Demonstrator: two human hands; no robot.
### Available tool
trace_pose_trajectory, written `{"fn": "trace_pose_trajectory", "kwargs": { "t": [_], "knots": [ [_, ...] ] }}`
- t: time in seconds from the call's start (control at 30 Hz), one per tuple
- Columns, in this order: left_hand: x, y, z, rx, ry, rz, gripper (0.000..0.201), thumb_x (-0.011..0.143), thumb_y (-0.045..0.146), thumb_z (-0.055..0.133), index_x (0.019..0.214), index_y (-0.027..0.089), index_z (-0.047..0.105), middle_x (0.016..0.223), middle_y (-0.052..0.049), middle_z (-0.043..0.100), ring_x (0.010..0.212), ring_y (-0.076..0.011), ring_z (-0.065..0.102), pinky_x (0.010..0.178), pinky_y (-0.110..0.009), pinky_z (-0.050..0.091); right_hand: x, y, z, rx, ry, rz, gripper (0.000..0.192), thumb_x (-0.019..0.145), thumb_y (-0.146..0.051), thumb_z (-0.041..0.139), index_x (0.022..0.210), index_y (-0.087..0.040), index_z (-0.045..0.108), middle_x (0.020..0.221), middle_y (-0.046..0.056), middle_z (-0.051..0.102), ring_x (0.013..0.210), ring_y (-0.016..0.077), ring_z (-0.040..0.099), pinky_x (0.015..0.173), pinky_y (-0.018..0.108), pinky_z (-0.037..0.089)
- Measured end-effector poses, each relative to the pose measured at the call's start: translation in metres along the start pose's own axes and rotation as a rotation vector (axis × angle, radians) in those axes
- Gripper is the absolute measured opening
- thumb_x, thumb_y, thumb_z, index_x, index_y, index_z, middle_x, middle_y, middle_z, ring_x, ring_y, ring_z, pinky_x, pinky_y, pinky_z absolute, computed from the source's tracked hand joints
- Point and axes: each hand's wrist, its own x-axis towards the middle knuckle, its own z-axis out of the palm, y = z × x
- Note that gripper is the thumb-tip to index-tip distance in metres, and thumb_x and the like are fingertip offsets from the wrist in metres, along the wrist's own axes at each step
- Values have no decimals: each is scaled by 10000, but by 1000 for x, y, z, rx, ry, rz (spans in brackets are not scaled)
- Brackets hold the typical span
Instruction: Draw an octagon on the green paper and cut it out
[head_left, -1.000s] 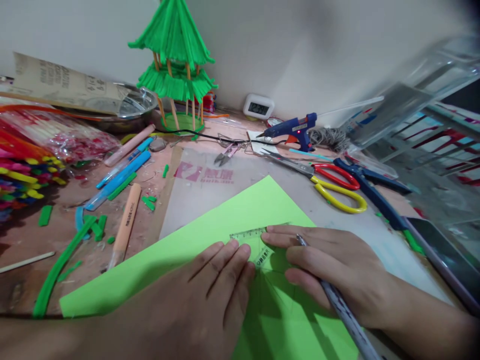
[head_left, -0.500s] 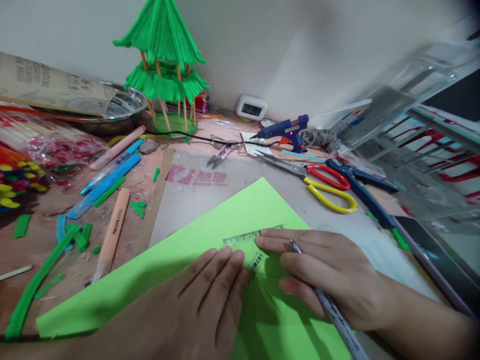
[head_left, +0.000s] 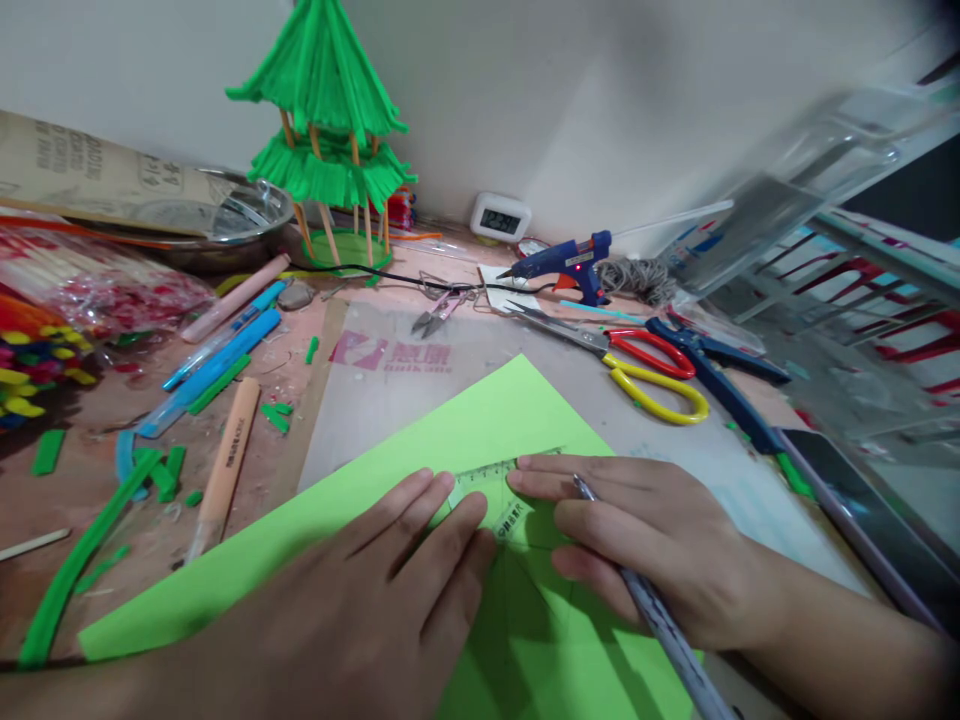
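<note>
1. Two hands work on a green paper sheet (head_left: 420, 440) lying flat on the desk (head_left: 112, 480), over a clear cutting mat (head_left: 390, 360).
2. Left hand (head_left: 390, 590): fingers spread flat, grip released, pressing a small clear ruler (head_left: 499, 490) down on the sheet.
3. Right hand (head_left: 645, 540): grip clenched on a pencil (head_left: 660, 620), which runs between the fingers toward the wrist; its fingertips also rest on the ruler's right end.
4. Faint ruled lines show on the sheet under the ruler, near the hands.
5. Judged step: setting the ruler in line before marking. The pencil tip is not on the paper; I cannot tell exactly where it points.
6. Next move would call for a steady left hand so the ruler does not slip, and the pencil brought to its edge.
7. Nearby, untouched: red-and-yellow scissors (head_left: 652, 370), blue glue gun (head_left: 570, 262), green straw pagoda (head_left: 326, 130) at the back.
</note>
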Motion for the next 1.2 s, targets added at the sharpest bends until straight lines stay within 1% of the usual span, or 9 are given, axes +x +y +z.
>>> {"fn": "trace_pose_trajectory", "kwargs": {
  "t": [0.1,0.23,0.43,0.53,0.67,0.83,0.9,1.07,1.2],
  "knots": [
    [2,0,-3,3,-3,-17,376,1086,172,300,1278,146,622,1299,-52,735,1184,-247,660,1241,-393,181,1,0,0,0,-2,-7,226,1076,-252,540,898,-149,633,1072,162,808,1084,235,778,971,298,634],
    [4,-1,-5,-6,3,-1,390,1086,171,295,1286,152,629,1300,-43,737,1169,-240,670,1228,-386,197,1,0,0,-8,-2,-7,222,1077,-246,536,902,-153,636,1061,158,810,1079,231,779,964,288,635],
    [7,3,-6,11,-23,-55,409,1079,141,275,1284,129,629,1318,-73,726,1214,-256,656,1220,-411,222,1,-2,0,-14,-13,14,204,1062,-237,567,894,-146,642,1081,157,807,1083,239,779,984,288,627],
    [7,3,-7,19,-14,-53,422,1079,146,273,1294,124,635,1330,-74,721,1223,-248,650,1209,-398,238,1,-3,1,-15,-20,17,202,1056,-224,574,890,-136,650,1081,160,807,1074,238,782,995,286,620],
    [6,3,-8,12,-40,-56,419,1077,142,284,1296,107,639,1340,-81,718,1223,-244,648,1202,-391,245,1,-3,1,-30,-18,19,209,1064,-227,557,899,-142,652,1075,151,810,1056,232,786,972,285,632],
    [3,4,-10,6,0,-32,438,1076,136,269,1249,111,671,1268,-66,754,1162,-224,676,1190,-377,264,0,-2,0,-19,-10,8,214,1068,-237,550,900,-148,645,1060,151,811,1050,234,788,953,295,641],
    [3,3,-9,-3,-26,-37,439,1074,130,273,1265,111,668,1285,-63,747,1178,-219,668,1200,-372,262,1,-2,0,-16,-14,14,214,1072,-250,544,907,-157,644,1061,148,811,1059,236,785,938,302,649],
    [4,2,-6,-7,-24,-36,427,1072,135,302,1299,108,663,1314,-74,731,1221,-219,644,1230,-371,240,3,-1,-1,-18,-15,8,225,1077,-244,534,900,-156,640,1059,146,811,1055,229,786,959,297,639],
    [4,4,-9,-6,-30,-43,429,1075,131,292,1289,116,665,1304,-63,735,1216,-217,643,1250,-369,191,2,-1,0,-13,-17,7,223,1078,-246,529,910,-156,644,1059,148,810,1054,230,786,944,299,648]
  ]
}}
